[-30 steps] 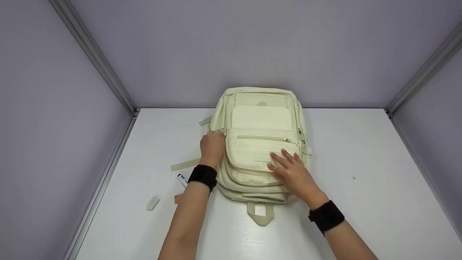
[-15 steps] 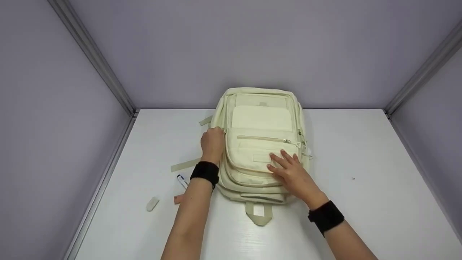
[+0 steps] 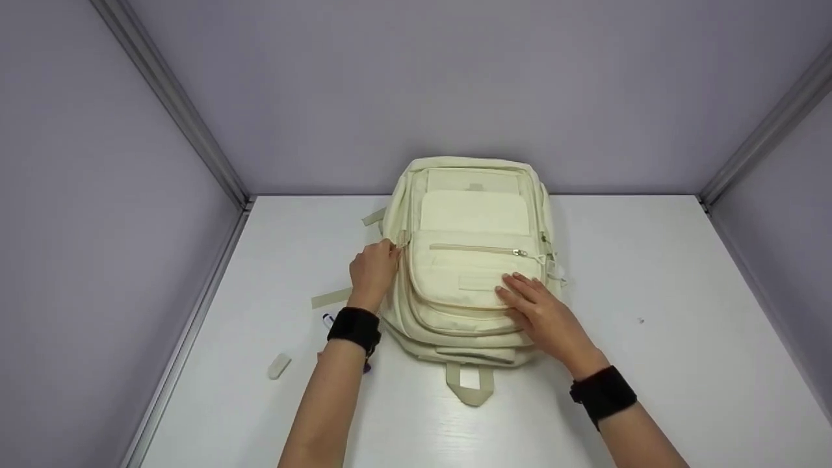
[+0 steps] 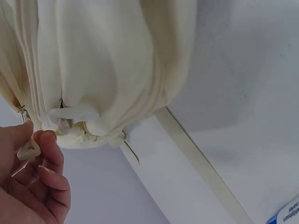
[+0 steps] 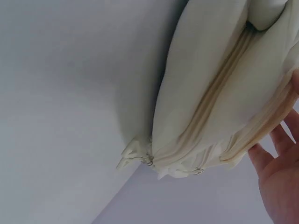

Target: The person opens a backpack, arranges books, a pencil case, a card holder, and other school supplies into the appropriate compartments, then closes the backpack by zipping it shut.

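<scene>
A cream backpack (image 3: 474, 214) lies front side up on the white table, its carry loop (image 3: 469, 395) toward me. At its left edge my left hand (image 3: 374, 273) pinches a zipper pull (image 4: 29, 151) between thumb and fingertips; the metal slider (image 4: 23, 114) shows just above it in the left wrist view. My right hand (image 3: 546, 318) rests on the lower right of the front pocket, fingers nearly straight, pressing on the fabric. A short front zipper (image 3: 471, 248) runs across the pocket above it. In the right wrist view, the right fingertips (image 5: 257, 151) touch the pocket's edge.
A small whitish block (image 3: 279, 366) lies on the table at left. Beside the left wrist, a blue-and-white pen (image 3: 327, 320) and an orange piece are mostly hidden by the forearm. A strap end (image 3: 331, 298) sticks out left of the bag. Grey panel walls (image 3: 481, 78) enclose the table.
My left hand has shifted slightly left and toward me, and its pinch on the zipper pull now shows. The right hand has slid a little right, its fingers closer together. The backpack stays in place.
</scene>
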`<state>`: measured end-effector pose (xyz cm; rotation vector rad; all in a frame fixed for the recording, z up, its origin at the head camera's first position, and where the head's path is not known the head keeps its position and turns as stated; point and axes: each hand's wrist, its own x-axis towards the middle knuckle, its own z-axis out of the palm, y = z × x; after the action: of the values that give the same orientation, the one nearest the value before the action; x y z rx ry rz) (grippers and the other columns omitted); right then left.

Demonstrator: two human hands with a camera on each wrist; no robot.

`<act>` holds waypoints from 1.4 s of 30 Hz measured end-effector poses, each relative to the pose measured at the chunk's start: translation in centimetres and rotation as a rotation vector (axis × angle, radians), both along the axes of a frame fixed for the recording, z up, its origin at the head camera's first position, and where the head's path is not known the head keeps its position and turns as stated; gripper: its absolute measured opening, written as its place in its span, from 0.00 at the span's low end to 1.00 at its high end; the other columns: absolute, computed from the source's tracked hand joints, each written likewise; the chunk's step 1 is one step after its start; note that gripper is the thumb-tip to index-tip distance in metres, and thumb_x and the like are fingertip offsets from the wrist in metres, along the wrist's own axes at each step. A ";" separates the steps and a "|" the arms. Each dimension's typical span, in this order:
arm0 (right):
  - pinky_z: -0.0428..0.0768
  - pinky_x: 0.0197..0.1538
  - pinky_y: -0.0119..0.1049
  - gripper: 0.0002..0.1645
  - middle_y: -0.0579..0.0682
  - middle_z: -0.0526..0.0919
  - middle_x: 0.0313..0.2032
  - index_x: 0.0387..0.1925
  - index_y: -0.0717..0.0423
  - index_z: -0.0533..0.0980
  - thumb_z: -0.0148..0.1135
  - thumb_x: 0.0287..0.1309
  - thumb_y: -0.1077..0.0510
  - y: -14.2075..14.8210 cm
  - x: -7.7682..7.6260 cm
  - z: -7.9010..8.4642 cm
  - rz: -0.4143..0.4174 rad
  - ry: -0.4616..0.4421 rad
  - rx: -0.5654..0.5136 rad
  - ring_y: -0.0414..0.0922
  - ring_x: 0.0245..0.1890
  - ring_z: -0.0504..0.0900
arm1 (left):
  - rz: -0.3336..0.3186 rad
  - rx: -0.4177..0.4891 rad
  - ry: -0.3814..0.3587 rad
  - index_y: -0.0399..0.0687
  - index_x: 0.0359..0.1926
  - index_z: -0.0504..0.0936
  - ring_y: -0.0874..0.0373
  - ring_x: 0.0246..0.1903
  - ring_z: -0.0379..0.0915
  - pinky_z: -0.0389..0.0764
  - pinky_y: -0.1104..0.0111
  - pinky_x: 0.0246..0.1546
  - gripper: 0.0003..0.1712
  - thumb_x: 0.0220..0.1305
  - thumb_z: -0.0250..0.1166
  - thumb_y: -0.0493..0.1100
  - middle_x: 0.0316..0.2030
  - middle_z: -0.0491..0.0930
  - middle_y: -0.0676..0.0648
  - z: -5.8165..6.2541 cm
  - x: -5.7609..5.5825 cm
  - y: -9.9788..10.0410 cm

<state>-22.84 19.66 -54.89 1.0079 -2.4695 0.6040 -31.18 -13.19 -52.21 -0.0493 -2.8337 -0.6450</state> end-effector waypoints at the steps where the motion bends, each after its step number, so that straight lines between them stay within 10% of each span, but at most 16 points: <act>1: 0.65 0.65 0.53 0.30 0.58 0.72 0.64 0.61 0.56 0.76 0.71 0.55 0.64 0.2 -0.1 -0.1 0.004 0.001 -0.006 0.57 0.65 0.69 | -0.005 0.004 0.000 0.43 0.38 0.85 0.45 0.27 0.81 0.79 0.54 0.25 0.12 0.70 0.63 0.48 0.33 0.85 0.42 -0.2 0.2 -0.2; 16: 0.67 0.63 0.55 0.19 0.61 0.76 0.59 0.49 0.64 0.79 0.65 0.55 0.74 0.7 -1.0 0.6 0.058 0.050 -0.032 0.62 0.61 0.72 | 0.004 0.010 -0.037 0.41 0.48 0.83 0.43 0.32 0.81 0.80 0.53 0.29 0.14 0.67 0.64 0.45 0.39 0.83 0.41 -2.1 5.0 -2.2; 25: 0.74 0.56 0.54 0.14 0.61 0.82 0.52 0.53 0.62 0.79 0.58 0.67 0.66 0.4 -1.6 4.0 -0.066 -0.138 -0.133 0.60 0.55 0.78 | 0.092 -0.017 -0.087 0.39 0.46 0.84 0.43 0.31 0.81 0.80 0.53 0.25 0.13 0.65 0.67 0.43 0.37 0.82 0.40 -2.3 8.2 -4.5; 33: 0.74 0.31 0.46 0.09 0.53 0.76 0.24 0.37 0.62 0.77 0.54 0.71 0.61 0.2 -3.6 7.3 -0.147 -0.247 -0.183 0.49 0.23 0.73 | 0.188 -0.042 -0.274 0.34 0.40 0.82 0.43 0.29 0.79 0.78 0.52 0.24 0.15 0.65 0.65 0.45 0.34 0.78 0.38 -1.9 10.2 -6.8; 42: 0.68 0.34 0.42 0.16 0.51 0.73 0.24 0.36 0.62 0.77 0.48 0.75 0.55 0.4 -6.6 9.7 -0.160 -0.382 -0.287 0.47 0.26 0.68 | 0.180 -0.057 -0.365 0.32 0.40 0.81 0.43 0.29 0.78 0.78 0.51 0.26 0.17 0.66 0.64 0.46 0.30 0.76 0.40 -2.3 11.1 -7.5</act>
<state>-29.45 20.04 -45.18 0.6215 -2.6435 1.1464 -20.13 -20.73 -54.47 0.3440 -3.1528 -0.5837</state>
